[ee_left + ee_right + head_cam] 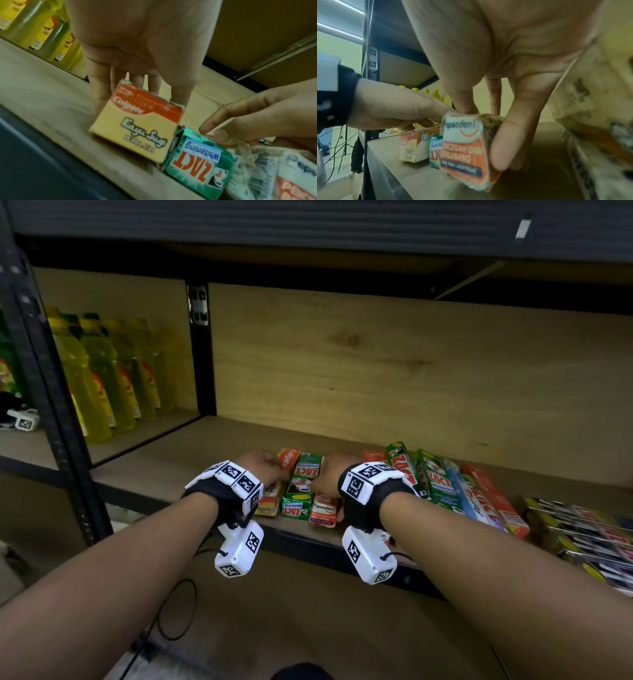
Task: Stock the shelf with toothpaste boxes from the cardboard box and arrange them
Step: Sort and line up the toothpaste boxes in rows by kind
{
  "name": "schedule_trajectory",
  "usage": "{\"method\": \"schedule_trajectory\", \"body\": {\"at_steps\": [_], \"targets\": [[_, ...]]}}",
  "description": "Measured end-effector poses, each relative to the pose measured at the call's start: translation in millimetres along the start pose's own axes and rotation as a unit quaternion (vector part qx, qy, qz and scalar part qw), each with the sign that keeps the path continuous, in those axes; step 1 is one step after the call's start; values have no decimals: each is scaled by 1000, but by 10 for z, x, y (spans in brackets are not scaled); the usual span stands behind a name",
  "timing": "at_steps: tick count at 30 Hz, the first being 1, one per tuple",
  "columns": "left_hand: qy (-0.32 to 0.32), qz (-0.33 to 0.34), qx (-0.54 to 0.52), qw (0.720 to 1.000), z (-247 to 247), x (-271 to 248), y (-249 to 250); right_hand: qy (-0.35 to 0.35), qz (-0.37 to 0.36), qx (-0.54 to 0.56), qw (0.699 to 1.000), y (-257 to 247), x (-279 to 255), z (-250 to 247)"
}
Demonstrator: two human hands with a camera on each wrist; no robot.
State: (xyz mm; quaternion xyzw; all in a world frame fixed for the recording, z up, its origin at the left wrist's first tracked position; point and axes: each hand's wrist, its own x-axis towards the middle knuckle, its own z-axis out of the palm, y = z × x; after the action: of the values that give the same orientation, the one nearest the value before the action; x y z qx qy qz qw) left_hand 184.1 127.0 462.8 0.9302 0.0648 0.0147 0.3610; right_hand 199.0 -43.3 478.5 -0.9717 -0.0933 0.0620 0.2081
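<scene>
Three toothpaste boxes lie side by side, ends toward me, near the front of the wooden shelf point(171, 460). My left hand point(263, 465) grips the yellow and red Colgate box point(270, 501) point(137, 127) at the left of the row. The green Zact box point(301, 491) point(199, 152) lies in the middle, untouched. My right hand point(329, 474) grips the white and orange Pepsodent box point(323, 510) point(465, 150) on the right, thumb on one side and fingers on the other. The cardboard box is out of view.
More toothpaste boxes point(455, 491) lie fanned at an angle to the right, then flat packs point(582, 532) at the far right. Yellow bottles point(102, 378) stand in the left bay behind a black upright point(202, 350). A cable point(178, 611) loops on the floor below.
</scene>
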Motion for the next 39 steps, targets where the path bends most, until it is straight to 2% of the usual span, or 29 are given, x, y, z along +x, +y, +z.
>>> {"method": "schedule_trajectory", "body": {"at_steps": [3, 7, 11, 14, 18, 24, 29, 33, 39], "targets": [[-2, 7, 12, 1000, -19, 24, -18, 6, -1, -11, 1000, -30, 23, 60], [1, 14, 31, 999, -29, 11, -34, -4, 21, 31, 999, -48, 27, 67], [22, 38, 65, 997, -28, -39, 60, -21, 41, -3, 999, -107, -88, -48], [37, 58, 69, 995, -46, -91, 207, 6, 25, 19, 999, -150, -318, -236], [38, 77, 60, 995, -63, -186, 463, 47, 42, -20, 998, -90, -493, -523], [11, 96, 58, 994, 55, -417, 917, 94, 45, -42, 994, 269, -764, -959], [-29, 121, 53, 991, 285, -538, 1293, 109, 51, 85, 989, 783, -1032, -1216], [-39, 130, 34, 990, 497, -584, 1558, 113, 115, -11, 987, 1080, -1125, -1379], [-56, 121, 84, 988, 734, -545, 1785, 85, 151, -111, 979, 1502, -1207, -1408]]}}
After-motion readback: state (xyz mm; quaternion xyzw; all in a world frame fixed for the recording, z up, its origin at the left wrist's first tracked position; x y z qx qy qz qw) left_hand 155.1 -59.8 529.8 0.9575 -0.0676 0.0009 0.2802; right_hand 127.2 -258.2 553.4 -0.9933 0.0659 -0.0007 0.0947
